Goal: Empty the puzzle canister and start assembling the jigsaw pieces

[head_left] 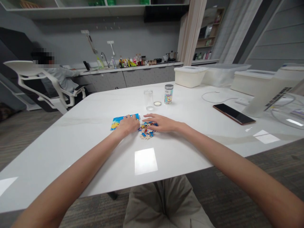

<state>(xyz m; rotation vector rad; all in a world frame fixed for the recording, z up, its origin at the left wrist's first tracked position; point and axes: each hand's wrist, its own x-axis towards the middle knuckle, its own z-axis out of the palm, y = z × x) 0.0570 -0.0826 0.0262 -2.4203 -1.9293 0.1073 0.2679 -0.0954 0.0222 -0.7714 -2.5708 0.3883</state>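
Observation:
My left hand rests over the right part of a blue and yellow picture sheet, knuckles up and fingers bent a little apart. Its fingertips are partly hidden. Just right of it is a loose heap of small jigsaw puzzle pieces, some showing coloured print and others bare tan backs. My right hand hovers over or touches the heap's right side, fingers stretched out and apart, and covers some pieces. Beyond the hands stand a clear empty jar, a round lid lying flat, and a closed cartoon-printed can.
A phone lies to the right near a large pale bottle and a white cable. Lidded plastic boxes line the far right. A person sits in a white chair beyond the table's left edge.

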